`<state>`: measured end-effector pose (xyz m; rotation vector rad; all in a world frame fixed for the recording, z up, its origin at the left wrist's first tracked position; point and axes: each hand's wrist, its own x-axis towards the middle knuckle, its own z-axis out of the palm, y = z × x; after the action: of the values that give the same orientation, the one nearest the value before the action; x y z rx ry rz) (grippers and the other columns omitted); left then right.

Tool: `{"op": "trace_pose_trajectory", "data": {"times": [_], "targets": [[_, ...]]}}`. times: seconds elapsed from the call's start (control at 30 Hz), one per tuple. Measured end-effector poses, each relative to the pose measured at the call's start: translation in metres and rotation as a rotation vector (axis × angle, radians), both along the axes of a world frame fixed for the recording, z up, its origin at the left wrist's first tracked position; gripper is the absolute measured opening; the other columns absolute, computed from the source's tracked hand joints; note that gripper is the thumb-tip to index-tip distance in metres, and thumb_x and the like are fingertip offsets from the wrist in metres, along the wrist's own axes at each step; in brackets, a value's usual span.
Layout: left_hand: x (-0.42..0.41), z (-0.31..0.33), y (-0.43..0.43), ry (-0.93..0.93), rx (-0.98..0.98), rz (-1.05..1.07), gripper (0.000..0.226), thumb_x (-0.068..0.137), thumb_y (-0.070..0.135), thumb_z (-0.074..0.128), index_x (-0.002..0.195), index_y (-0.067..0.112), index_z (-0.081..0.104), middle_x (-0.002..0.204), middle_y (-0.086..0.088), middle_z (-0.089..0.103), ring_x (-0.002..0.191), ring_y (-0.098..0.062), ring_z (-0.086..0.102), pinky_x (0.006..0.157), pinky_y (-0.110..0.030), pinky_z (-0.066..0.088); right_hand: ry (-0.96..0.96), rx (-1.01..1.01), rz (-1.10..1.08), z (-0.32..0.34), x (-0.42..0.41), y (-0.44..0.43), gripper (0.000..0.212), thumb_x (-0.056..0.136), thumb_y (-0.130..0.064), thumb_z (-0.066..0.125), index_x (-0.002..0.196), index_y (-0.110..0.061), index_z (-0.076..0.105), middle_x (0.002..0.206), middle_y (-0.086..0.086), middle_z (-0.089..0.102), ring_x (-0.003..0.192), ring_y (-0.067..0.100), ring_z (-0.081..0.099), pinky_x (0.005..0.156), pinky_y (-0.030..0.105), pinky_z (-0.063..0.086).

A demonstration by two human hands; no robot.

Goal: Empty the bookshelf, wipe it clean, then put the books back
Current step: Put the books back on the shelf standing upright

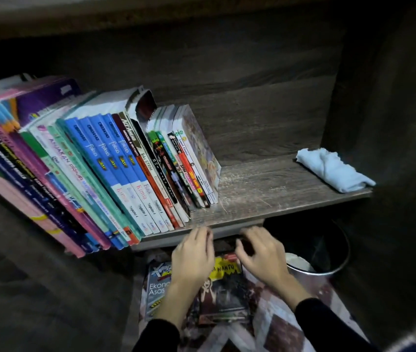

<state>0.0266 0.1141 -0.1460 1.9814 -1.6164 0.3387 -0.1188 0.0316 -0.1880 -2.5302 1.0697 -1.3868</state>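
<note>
The wooden shelf [265,196] holds a leaning row of books [115,163] on its left half. A pale blue cloth [333,168] lies folded at the shelf's right end. Below the shelf's front edge, a dark book with a yellow title [227,293] tops a pile on the floor. My left hand [193,255] lies over that book's upper left corner with its fingers loosely bent. At the book's far right corner my right hand [261,252] hovers with curled fingers. Both hands are blurred, so I cannot make out a grip.
A blue-and-white book [157,283] lies left of the dark one on a patterned sheet [280,326]. A metal bin [321,260] stands under the shelf's right half. The shelf's right side panel [392,123] rises beside the cloth.
</note>
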Motion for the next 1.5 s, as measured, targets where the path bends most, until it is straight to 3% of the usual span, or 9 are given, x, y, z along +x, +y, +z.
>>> {"op": "trace_pose_trajectory", "data": {"times": [0.13,0.47,0.57,0.7,0.87,0.97,1.03,1.3,1.5], "targets": [[0.01,-0.044,0.004,-0.013,0.404,0.033,0.028,0.098,0.035,0.035,0.122,0.026,0.046,0.12,0.008,0.053,0.109,-0.012,0.054,0.081,-0.024,0.043,0.225,0.215,-0.019,-0.046,-0.017,0.004,0.026,0.079,-0.033,0.05,0.08,-0.015,0.067,0.071,-0.002,0.061,0.066,0.019,0.063,0.055,0.027,0.042],[0.034,-0.149,-0.002,0.038,0.92,0.136,0.038,0.093,0.021,0.042,0.131,0.016,0.043,0.124,-0.006,0.057,0.11,-0.027,0.059,0.084,-0.037,0.049,0.571,0.539,-0.022,-0.135,-0.013,-0.005,0.029,0.074,-0.036,0.041,0.075,-0.02,0.065,0.069,-0.005,0.063,0.059,0.015,0.064,0.039,0.02,0.04],[0.038,-0.178,-0.006,0.086,0.978,0.175,0.032,0.095,0.022,0.04,0.126,0.015,0.046,0.121,-0.009,0.058,0.107,-0.027,0.061,0.08,-0.036,0.05,0.598,0.671,0.026,-0.164,-0.009,-0.009,0.039,0.081,-0.036,0.037,0.091,-0.01,0.065,0.087,0.008,0.067,0.079,0.029,0.067,0.059,0.029,0.051],[0.042,-0.206,-0.015,0.209,1.024,0.201,0.035,0.096,0.019,0.041,0.13,0.01,0.041,0.121,-0.014,0.057,0.108,-0.032,0.059,0.082,-0.037,0.048,0.731,0.893,0.0,-0.188,-0.001,-0.015,0.048,0.095,-0.032,0.046,0.136,-0.007,0.039,0.133,0.014,0.05,0.121,0.03,0.049,0.094,0.033,0.041],[0.038,-0.242,-0.025,0.612,0.975,0.368,0.053,0.099,0.032,0.044,0.144,0.008,0.032,0.132,-0.02,0.053,0.118,-0.036,0.052,0.09,-0.036,0.043,0.571,1.234,-0.098,-0.222,0.011,-0.013,0.054,0.097,-0.038,0.048,0.137,-0.004,0.033,0.123,0.023,0.056,0.112,0.036,0.056,0.088,0.036,0.045],[0.026,-0.253,-0.026,1.044,0.878,0.482,0.051,0.098,0.034,0.046,0.14,0.004,0.04,0.134,-0.02,0.051,0.118,-0.034,0.052,0.084,-0.031,0.04,0.422,1.438,-0.129,-0.234,0.019,-0.011,0.03,0.096,-0.041,0.05,0.09,-0.012,0.051,0.082,0.011,0.058,0.086,0.025,0.056,0.074,0.033,0.043],[0.025,-0.255,-0.028,1.228,0.78,0.602,0.051,0.094,0.036,0.054,0.131,0.001,0.049,0.128,-0.018,0.055,0.114,-0.032,0.054,0.081,-0.031,0.041,0.318,1.506,-0.164,-0.243,0.023,-0.011,0.038,0.093,-0.047,0.053,0.069,-0.019,0.044,0.07,0.004,0.05,0.077,0.021,0.051,0.066,0.029,0.038],[0.029,-0.243,-0.029,1.582,0.689,0.664,0.062,0.082,0.053,0.064,0.117,0.003,0.059,0.105,-0.011,0.058,0.069,-0.018,0.057,0.051,-0.029,0.05,0.163,1.603,-0.225,-0.243,0.022,-0.015,0.069,0.08,-0.07,0.051,0.119,-0.013,0.058,0.12,0.013,0.059,0.108,0.032,0.059,0.093,0.037,0.047],[0.024,-0.241,-0.022,1.678,0.78,0.59,0.046,0.077,0.052,0.071,0.106,0.018,0.058,0.111,-0.004,0.055,0.095,-0.024,0.053,0.088,-0.042,0.053,0.08,1.697,-0.217,-0.233,0.015,-0.014,0.062,0.088,-0.057,0.053,0.124,-0.006,0.054,0.123,0.012,0.061,0.109,0.027,0.058,0.093,0.032,0.045]]}}
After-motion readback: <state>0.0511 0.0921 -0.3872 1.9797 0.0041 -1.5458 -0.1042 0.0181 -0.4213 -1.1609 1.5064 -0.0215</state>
